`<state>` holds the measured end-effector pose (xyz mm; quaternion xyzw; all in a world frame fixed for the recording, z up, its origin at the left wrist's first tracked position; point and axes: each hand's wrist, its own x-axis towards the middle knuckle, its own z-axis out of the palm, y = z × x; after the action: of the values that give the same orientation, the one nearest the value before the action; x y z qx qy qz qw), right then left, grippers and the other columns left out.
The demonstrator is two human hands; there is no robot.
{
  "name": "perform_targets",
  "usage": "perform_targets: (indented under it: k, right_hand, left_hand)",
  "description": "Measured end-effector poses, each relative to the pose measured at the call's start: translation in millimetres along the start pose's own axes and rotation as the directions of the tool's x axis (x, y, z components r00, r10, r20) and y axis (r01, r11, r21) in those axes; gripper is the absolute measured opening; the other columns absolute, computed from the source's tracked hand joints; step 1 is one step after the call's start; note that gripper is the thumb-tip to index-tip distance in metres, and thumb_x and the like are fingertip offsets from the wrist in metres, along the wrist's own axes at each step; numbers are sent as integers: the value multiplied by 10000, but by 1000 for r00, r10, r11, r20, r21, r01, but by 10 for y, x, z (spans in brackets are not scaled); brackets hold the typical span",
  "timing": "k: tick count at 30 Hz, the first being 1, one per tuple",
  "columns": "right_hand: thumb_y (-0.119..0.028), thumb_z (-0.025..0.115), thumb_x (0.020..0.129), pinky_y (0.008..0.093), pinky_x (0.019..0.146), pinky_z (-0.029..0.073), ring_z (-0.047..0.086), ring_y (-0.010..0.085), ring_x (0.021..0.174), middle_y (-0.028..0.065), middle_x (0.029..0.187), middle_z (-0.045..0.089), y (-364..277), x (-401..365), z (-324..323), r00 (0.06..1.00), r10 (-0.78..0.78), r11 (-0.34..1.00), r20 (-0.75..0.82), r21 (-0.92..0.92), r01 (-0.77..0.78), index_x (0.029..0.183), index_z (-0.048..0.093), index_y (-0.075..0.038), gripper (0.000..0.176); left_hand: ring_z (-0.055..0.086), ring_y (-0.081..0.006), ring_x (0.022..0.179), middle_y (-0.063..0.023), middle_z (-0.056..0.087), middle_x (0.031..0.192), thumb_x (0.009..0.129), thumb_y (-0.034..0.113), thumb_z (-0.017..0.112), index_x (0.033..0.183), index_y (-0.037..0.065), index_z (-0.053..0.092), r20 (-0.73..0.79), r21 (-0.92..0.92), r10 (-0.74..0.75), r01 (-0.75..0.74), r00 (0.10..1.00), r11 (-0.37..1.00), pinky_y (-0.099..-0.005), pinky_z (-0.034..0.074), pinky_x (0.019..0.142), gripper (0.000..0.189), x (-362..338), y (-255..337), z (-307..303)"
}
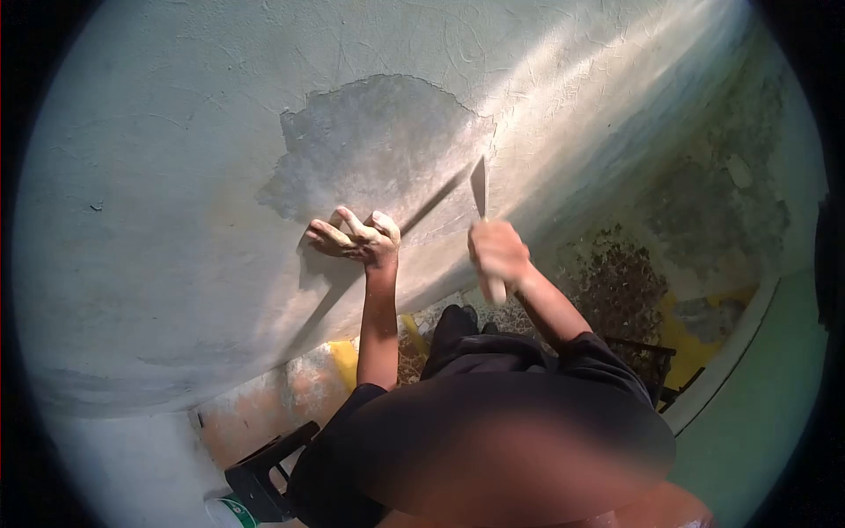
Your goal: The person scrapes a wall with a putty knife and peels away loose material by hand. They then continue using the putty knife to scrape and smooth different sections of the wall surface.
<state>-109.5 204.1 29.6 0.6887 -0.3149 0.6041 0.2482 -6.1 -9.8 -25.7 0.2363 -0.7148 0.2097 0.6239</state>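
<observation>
My right hand is wrapped round the pale handle of a scraper. Its flat metal blade points up, with the tip at or near the right edge of a bare grey patch on the wall; whether it touches cannot be told. At the lower edge of that patch, my left hand rests against the wall, holding nothing. Its fingers are apart and bent, with whitish dust on them. Rough, cracked paint borders the patch along the top.
A black stool or chair stands at lower left beside a white and green bucket. Another dark frame is at right. Debris lies on the patterned floor, and a green wall bounds the right side.
</observation>
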Motion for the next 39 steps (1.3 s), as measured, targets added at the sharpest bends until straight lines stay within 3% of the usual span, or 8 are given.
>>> perform_targets:
  k: [3, 9, 15, 19, 23, 26, 30, 39]
  right_hand:
    - [-105, 552, 605, 378, 448, 298, 355, 237, 468, 52, 586, 318, 209, -185, 126, 985, 10, 999, 175, -34, -4, 611, 346, -81, 208]
    - [-73, 484, 478, 367, 437, 280, 350, 237, 449, 46, 569, 308, 177, -42, 79, 1000, 20, 1000, -8, -1, -20, 596, 338, -73, 188]
    - [-98, 447, 852, 333, 432, 288, 373, 199, 437, 39, 562, 365, 253, 28, 52, 997, -30, 1000, 69, 2, 30, 583, 366, -48, 285]
    - [-114, 457, 879, 335, 437, 282, 378, 205, 447, 42, 569, 352, 132, 94, 61, 1000, 15, 995, 2, -103, -15, 589, 355, -53, 313]
    - [-105, 523, 457, 323, 419, 280, 407, 216, 439, 68, 561, 386, 337, 103, -155, 984, 126, 965, 125, -245, -92, 592, 331, -53, 240]
    - [-51, 488, 724, 358, 413, 266, 340, 194, 432, 38, 542, 312, 73, 214, -147, 997, -17, 1000, -77, -23, 16, 576, 325, -66, 221]
    - [-130, 477, 662, 344, 414, 261, 329, 188, 426, 32, 536, 323, 224, 336, -64, 980, -74, 996, 185, -35, 81, 556, 295, -83, 216]
    - [-163, 493, 579, 334, 415, 263, 325, 187, 428, 30, 536, 287, 202, 448, -3, 982, -62, 983, 179, -156, 91, 592, 285, -96, 218]
  left_hand:
    - [119, -523, 1517, -318, 139, 1634, 978, 324, 464, 1573, 67, 295, 27, 11, -12, 12, 1000, 1000, -688, 105, 1179, 670, -51, 42, 39]
    - [138, -538, 1507, -335, 150, 1623, 990, 342, 448, 1570, 62, 295, 42, 21, -8, 7, 999, 1000, -691, 101, 1178, 662, -34, 17, -12]
    - [158, -547, 1499, -353, 181, 1605, 984, 323, 463, 1543, 40, 333, 26, 26, -2, 2, 1000, 1000, -695, 122, 1174, 640, -26, 16, -7]
    - [176, -562, 1487, -354, 183, 1604, 948, 325, 511, 1541, 42, 326, 21, 29, 6, -7, 1000, 1000, -699, 131, 1170, 683, -79, -20, 3]
    - [189, -563, 1483, -345, 195, 1605, 959, 306, 504, 1530, 39, 347, 51, 36, -6, 4, 999, 999, -691, 157, 1169, 649, -46, 16, -43]
    - [201, -561, 1481, -328, 221, 1606, 971, 307, 487, 1503, 39, 400, -69, 6, -12, 13, 998, 1000, -680, 150, 1179, 602, 12, 61, 115]
    - [213, -548, 1485, -336, 249, 1594, 970, 297, 471, 1488, 31, 428, -39, 25, -7, 8, 999, 1000, -656, 132, 1199, 584, -50, 0, 49]
    - [244, -545, 1477, -341, 276, 1582, 986, 313, 445, 1459, 21, 454, -81, 35, 4, -1, 997, 999, -651, 135, 1203, 556, -37, 8, 74]
